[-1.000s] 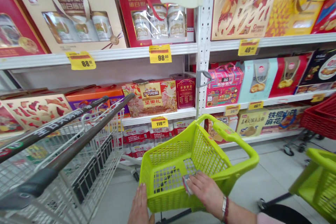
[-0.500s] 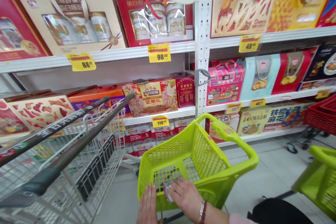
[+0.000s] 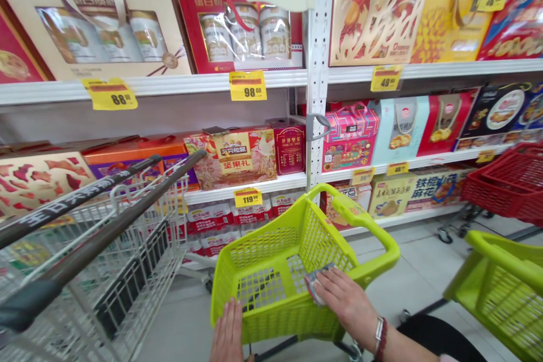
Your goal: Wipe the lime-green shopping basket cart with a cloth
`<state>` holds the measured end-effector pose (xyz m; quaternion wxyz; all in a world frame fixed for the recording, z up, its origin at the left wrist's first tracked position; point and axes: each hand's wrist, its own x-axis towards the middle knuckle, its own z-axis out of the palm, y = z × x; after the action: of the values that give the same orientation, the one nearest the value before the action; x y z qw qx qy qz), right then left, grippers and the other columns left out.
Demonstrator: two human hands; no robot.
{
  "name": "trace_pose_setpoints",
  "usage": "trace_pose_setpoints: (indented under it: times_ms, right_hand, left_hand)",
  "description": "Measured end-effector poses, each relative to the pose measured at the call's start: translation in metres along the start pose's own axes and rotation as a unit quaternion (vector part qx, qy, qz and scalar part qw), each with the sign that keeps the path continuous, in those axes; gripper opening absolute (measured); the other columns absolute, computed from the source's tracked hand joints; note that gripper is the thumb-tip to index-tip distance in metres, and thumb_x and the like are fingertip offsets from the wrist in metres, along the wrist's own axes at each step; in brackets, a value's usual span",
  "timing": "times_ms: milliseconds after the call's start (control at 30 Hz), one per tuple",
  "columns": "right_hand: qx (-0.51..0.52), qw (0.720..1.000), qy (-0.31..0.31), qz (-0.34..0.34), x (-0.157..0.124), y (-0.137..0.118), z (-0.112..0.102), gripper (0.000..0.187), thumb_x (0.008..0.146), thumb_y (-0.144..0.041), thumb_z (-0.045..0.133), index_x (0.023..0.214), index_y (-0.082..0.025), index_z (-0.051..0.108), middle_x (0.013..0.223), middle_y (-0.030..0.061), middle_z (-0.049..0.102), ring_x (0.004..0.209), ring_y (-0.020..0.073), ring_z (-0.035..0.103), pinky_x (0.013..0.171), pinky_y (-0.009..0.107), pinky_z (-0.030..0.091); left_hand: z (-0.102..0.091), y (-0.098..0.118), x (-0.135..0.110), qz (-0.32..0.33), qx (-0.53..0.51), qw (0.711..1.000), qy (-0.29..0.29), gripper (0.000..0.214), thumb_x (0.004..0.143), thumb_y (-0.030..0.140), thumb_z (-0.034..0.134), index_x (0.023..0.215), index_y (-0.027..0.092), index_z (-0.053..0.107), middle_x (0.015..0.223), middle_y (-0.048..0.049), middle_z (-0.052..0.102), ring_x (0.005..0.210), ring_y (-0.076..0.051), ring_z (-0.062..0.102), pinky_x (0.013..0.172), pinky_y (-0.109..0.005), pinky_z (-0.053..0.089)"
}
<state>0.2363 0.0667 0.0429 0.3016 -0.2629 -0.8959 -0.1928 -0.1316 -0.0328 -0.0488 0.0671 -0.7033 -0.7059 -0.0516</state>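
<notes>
Two hands on our lime-green shopping basket (image 3: pixel 271 319): our left hand (image 3: pixel 227 336) lies open against it, our right hand (image 3: pixel 345 300), just slid rightward, pins a small packet (image 3: pixel 316 285).

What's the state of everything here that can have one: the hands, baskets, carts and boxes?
Left hand: flat, fingers spread, against the basket's near wall.
Right hand: fingers resting on the small patterned item.
Small patterned item: lying against the basket, partly covered.
Lime-green basket: upright.
Wire cart: upright, beside the basket.
Red basket: upright, off to the right.
Nut gift box: closed, on the shelf.
</notes>
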Motion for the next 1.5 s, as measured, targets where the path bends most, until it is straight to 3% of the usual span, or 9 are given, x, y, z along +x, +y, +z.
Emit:
trace_pose_setpoints:
  times_ms: [167, 267, 333, 633, 800, 900, 1033, 1233, 1500]
  right_hand:
    - [0.046, 0.997, 0.065, 0.024, 0.022, -0.038, 0.041, 0.028, 0.104, -0.015, 0.047, 0.123, -0.018, 0.067, 0.118, 0.0104, 0.075, 0.111, 0.0212, 0.068, 0.107, 0.043, 0.050]
    - [0.070, 0.993, 0.088, 0.022, 0.033, -0.056, 0.057, 0.024, 0.104, -0.018, 0.049, 0.120, -0.015, 0.067, 0.117, 0.0115, 0.075, 0.110, 0.0221, 0.069, 0.105, 0.043, 0.052]
    - [0.075, 0.995, 0.065, 0.001, 0.035, -0.058, 0.055, 0.024, 0.104, -0.018, 0.052, 0.122, -0.015, 0.067, 0.121, 0.0115, 0.074, 0.115, 0.0231, 0.068, 0.107, 0.044, 0.052]
    - [0.064, 0.991, -0.022, -0.118, 0.008, 0.006, -0.016, 0.026, 0.105, -0.013, 0.051, 0.124, -0.015, 0.068, 0.136, 0.0115, 0.067, 0.144, 0.0220, 0.046, 0.121, 0.047, 0.037]
    - [0.074, 0.980, -0.082, -0.164, -0.013, 0.051, -0.070, 0.031, 0.106, -0.012, 0.050, 0.134, -0.017, 0.063, 0.142, 0.0074, 0.063, 0.145, 0.0218, 0.043, 0.122, 0.047, 0.035]
    - [0.103, 0.976, -0.115, -0.150, -0.030, 0.057, -0.083, 0.035, 0.108, -0.015, 0.044, 0.139, -0.021, 0.060, 0.143, 0.0060, 0.062, 0.144, 0.0208, 0.045, 0.123, 0.046, 0.036]
    - [0.162, 0.978, -0.084, -0.103, -0.047, 0.043, -0.058, 0.037, 0.110, -0.017, 0.035, 0.135, -0.021, 0.063, 0.133, 0.0080, 0.069, 0.137, 0.0183, 0.054, 0.122, 0.047, 0.037]
    - [0.114, 0.984, -0.100, -0.094, -0.052, 0.019, -0.007, 0.031, 0.107, -0.015, 0.046, 0.134, -0.016, 0.062, 0.134, 0.0117, 0.069, 0.134, 0.0195, 0.057, 0.119, 0.041, 0.041]
    - [0.152, 0.986, -0.025, -0.068, 0.003, -0.042, 0.030, 0.027, 0.105, -0.015, 0.050, 0.129, -0.015, 0.062, 0.128, 0.0124, 0.071, 0.125, 0.0182, 0.064, 0.113, 0.037, 0.048]
  left_hand:
    - [-0.007, 0.028, 0.008, 0.012, 0.002, 1.000, 0.009, 0.099, 0.076, 0.016, 0.048, 0.158, 0.011, -0.007, 0.170, -0.0155, 0.020, 0.158, -0.031, 0.016, 0.129, -0.054, 0.025]
    - [-0.021, 0.055, 0.015, 0.061, -0.033, 0.995, -0.078, 0.094, 0.070, 0.016, 0.050, 0.159, 0.018, 0.020, 0.169, -0.0048, 0.021, 0.158, -0.029, 0.019, 0.129, -0.056, 0.023]
    - [-0.031, 0.066, 0.019, 0.032, -0.037, 0.995, -0.085, 0.095, 0.067, 0.016, 0.051, 0.158, 0.018, 0.024, 0.168, -0.0037, 0.020, 0.158, -0.029, 0.019, 0.130, -0.057, 0.020]
    - [-0.047, 0.065, 0.019, 0.018, -0.029, 0.996, -0.087, 0.098, 0.063, 0.016, 0.052, 0.157, 0.018, 0.024, 0.168, 0.0010, 0.018, 0.158, -0.024, 0.020, 0.130, -0.050, 0.019]
    - [-0.046, 0.065, 0.015, 0.018, -0.003, 0.999, -0.040, 0.096, 0.065, 0.016, 0.053, 0.157, 0.016, 0.025, 0.168, -0.0008, 0.019, 0.158, -0.024, 0.021, 0.129, -0.048, 0.019]
    - [-0.050, 0.064, 0.014, 0.014, 0.001, 0.999, -0.043, 0.096, 0.065, 0.017, 0.054, 0.157, 0.015, 0.025, 0.169, -0.0017, 0.017, 0.158, -0.025, 0.019, 0.129, -0.049, 0.020]
    - [-0.059, 0.062, 0.016, 0.022, -0.007, 0.997, -0.073, 0.095, 0.065, 0.018, 0.053, 0.157, 0.014, 0.027, 0.169, -0.0017, 0.014, 0.159, -0.027, 0.017, 0.130, -0.050, 0.017]
    - [-0.069, 0.062, 0.024, 0.033, -0.074, 0.982, -0.169, 0.101, 0.062, 0.018, 0.052, 0.158, 0.014, 0.020, 0.169, -0.0021, 0.009, 0.159, -0.027, 0.008, 0.131, -0.055, 0.012]
    - [-0.055, 0.059, 0.025, 0.022, -0.066, 0.987, -0.146, 0.099, 0.065, 0.018, 0.054, 0.158, 0.014, 0.021, 0.170, -0.0039, 0.011, 0.159, -0.028, 0.008, 0.131, -0.056, 0.012]
